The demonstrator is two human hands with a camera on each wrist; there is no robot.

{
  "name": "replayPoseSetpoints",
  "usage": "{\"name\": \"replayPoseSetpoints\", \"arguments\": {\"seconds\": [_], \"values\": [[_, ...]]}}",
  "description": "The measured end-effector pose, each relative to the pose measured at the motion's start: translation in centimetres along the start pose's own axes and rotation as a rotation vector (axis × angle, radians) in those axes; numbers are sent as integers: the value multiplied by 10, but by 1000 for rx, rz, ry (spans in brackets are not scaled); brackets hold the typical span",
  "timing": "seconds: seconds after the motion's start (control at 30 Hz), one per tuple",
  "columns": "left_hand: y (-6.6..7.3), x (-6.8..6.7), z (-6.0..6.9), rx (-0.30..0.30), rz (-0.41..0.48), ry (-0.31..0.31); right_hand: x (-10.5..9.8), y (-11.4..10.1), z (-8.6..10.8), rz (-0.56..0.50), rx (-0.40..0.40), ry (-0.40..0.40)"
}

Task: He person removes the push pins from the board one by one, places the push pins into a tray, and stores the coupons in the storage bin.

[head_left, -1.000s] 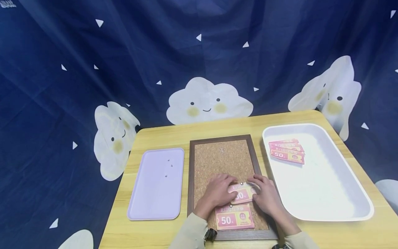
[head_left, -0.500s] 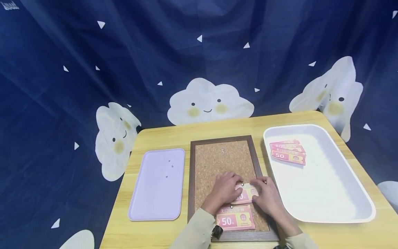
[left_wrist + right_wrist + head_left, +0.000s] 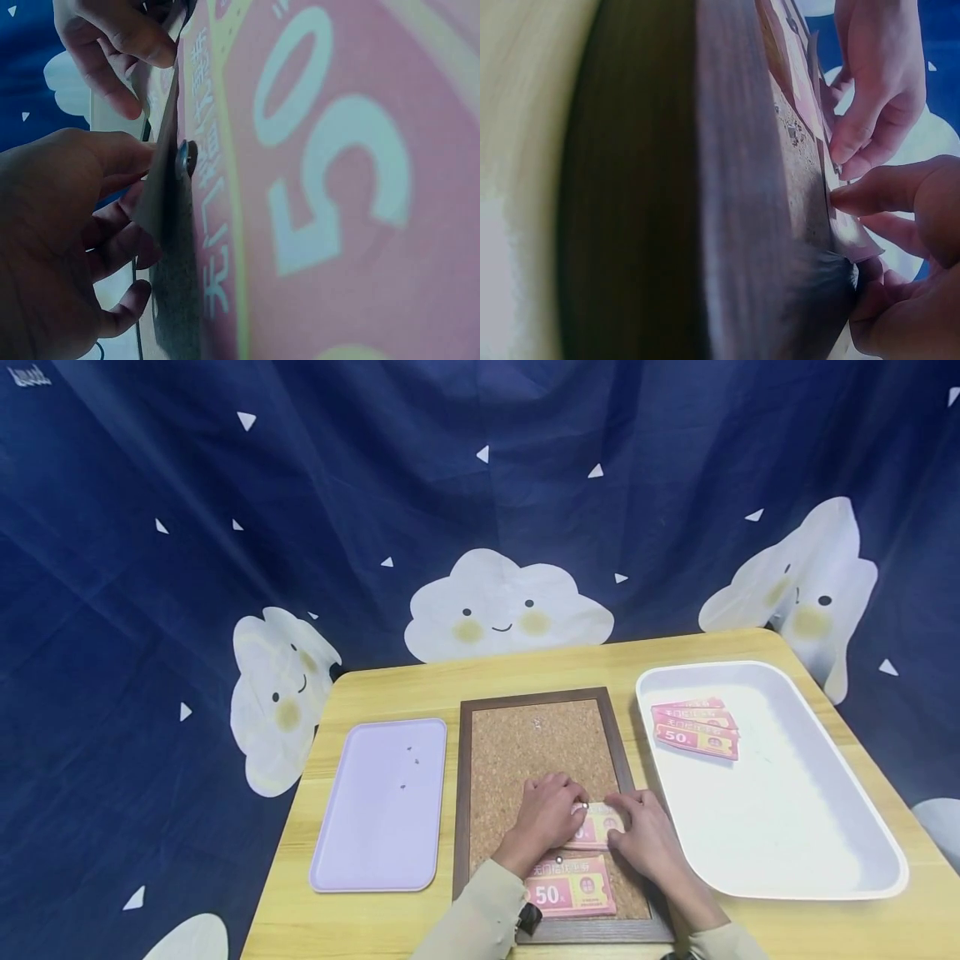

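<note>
SITE: indoor tabletop workspace | navy curtain [image 3: 487,502] (cloud-printed) | wood-grain table [image 3: 397,695]

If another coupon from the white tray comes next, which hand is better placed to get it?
Likely the right hand, though it must first release the upper coupon: it is nearer the white tray, while the left hand lies farther across the corkboard.

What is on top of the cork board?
An upper coupon, partly covered by the left hand; a lower coupon; a metal pin at each one's top edge; small shiny bits, unclear. Cork beneath the coupons is hidden.
</note>
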State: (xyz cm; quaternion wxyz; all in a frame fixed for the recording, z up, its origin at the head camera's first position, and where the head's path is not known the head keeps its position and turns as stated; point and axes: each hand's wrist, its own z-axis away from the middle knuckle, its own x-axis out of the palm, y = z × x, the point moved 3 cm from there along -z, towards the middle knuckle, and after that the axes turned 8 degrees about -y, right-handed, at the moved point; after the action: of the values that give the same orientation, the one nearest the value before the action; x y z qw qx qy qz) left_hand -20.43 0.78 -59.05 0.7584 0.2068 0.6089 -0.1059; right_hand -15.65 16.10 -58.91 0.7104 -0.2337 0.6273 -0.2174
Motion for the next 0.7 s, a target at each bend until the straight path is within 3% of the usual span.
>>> {"name": "replayPoseSetpoints", "arguments": {"seconds": [0.37, 0.7], "values": [[0, 1, -1, 46, -76, 45, 1, 1, -1, 18, -9, -25], [1, 1, 1, 98, -127, 81, 2, -1, 0, 29, -48, 20]]}}
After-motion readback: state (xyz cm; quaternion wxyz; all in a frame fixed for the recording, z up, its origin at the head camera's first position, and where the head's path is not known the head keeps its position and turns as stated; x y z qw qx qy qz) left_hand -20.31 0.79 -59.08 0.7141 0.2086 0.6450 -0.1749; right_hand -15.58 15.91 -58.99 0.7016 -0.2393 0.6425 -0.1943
